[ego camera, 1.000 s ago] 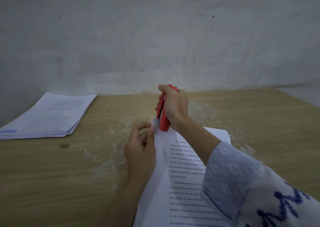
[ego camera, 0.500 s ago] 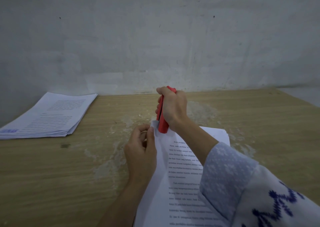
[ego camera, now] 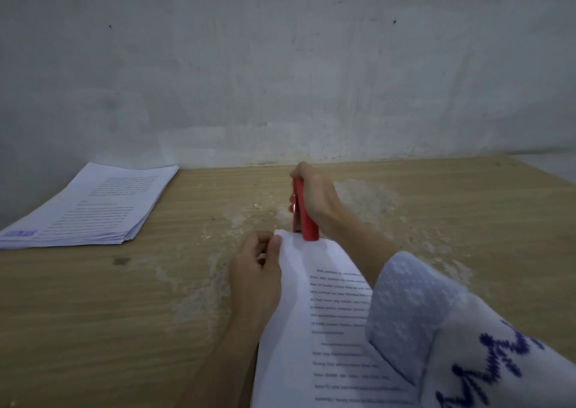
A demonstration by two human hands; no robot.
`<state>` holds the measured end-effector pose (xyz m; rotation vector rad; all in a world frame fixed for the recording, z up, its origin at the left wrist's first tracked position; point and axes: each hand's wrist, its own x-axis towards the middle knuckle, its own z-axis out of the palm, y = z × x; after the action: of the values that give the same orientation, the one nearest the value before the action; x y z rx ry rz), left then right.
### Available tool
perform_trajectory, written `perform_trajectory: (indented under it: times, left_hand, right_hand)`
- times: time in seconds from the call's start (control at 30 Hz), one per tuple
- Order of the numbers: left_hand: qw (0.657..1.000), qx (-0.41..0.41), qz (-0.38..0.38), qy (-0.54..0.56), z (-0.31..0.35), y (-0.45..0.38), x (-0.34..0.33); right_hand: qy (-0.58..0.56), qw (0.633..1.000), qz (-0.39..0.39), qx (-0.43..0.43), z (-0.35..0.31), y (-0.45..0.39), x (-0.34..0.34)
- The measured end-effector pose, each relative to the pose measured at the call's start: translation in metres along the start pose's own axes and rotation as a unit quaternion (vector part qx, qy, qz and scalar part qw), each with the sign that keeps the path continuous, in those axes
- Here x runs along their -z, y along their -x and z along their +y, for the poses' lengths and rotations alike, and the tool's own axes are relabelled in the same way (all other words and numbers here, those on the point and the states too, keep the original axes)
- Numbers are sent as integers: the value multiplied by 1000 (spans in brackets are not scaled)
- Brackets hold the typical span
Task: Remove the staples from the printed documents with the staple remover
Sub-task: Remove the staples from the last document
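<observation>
Red remover [ego camera: 304, 212] is clamped in the right hand [ego camera: 314, 197], fingers wrapped round its body, working end down on the top corner of the document [ego camera: 311, 314]. Left hand [ego camera: 254, 270] pinches that same corner, thumb and fingertips closed on the paper edge just beside the tool.

Staple itself: can't see it, hidden under the tool tip, so can't confirm the tool has it hooked.

Risks from here:
- Tool stands near vertical. If the tip sits beside the staple rather than under it, a pull probably rips the corner instead of lifting the wire.
- Left pinch is at the very edge, pages bowed up off the table [ego camera: 109, 314]. Slack paper means the sheets lift with the tool; tear at the staple holes likely.
- Left thumb is right next to the metal tip. A slip sideways goes into the thumb.
- A freed staple could flick onto the table; the patchy worn surface would hide it.
- One leg may stay bent in the back sheets, so pages stay joined.

Stack [ego camera: 90, 208] sits well apart at far left, untouched, out of the way.
</observation>
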<state>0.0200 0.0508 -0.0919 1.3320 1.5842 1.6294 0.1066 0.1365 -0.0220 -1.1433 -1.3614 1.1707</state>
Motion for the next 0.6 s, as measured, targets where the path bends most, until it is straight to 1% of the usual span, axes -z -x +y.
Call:
perform_trajectory:
  times: [0.03, 0.07, 0.1, 0.13, 0.17, 0.2, 0.23, 0.27, 0.3, 0.4, 0.5, 0.53, 0.57, 0.6]
  left_hand:
    - [1000, 16, -4, 7, -1, -2, 1]
    - [999, 31, -10, 14, -1, -4, 3]
    - [999, 44, -16, 22, -1, -5, 4]
    - [998, 55, -20, 32, 0, -6, 5]
    - [997, 63, -22, 42, 1, -7, 7]
    - [996, 68, -22, 49, 2, -7, 8]
    - [996, 69, -22, 51, 2, -8, 10]
    - [996, 68, -23, 50, 2, -9, 11]
    - [996, 67, -26, 48, 2, -10, 13]
    - [996, 63, -45, 43, 4, -13, 15]
    - [996, 65, -54, 35, 4, -14, 16]
    - [996, 67, -54, 36, 4, -15, 17]
    - [996, 66, -55, 37, 4, -15, 17]
    - [996, 62, -57, 34, 3, -15, 18]
  right_hand:
    - [49, 999, -19, 11, -1, -5, 7]
    - [142, 989, -36, 31, 0, -11, 16]
    - [269, 960, -57, 56, 1, -17, 26]
    - [398, 911, -80, 76, 4, -22, 35]
    - [495, 858, -105, 87, 8, -25, 43]
    - [552, 818, -132, 91, 13, -29, 51]
    - [580, 794, -157, 93, 19, -31, 58]
    - [595, 779, -174, 95, 26, -32, 63]
    - [602, 771, -181, 102, 32, -32, 67]
    - [579, 787, -175, 120, 43, -33, 76]
    - [575, 789, -175, 127, 42, -33, 75]
    - [561, 801, -162, 134, 39, -32, 72]
    - [528, 824, -148, 146, 35, -28, 68]
    - [476, 854, -143, 152, 28, -24, 62]
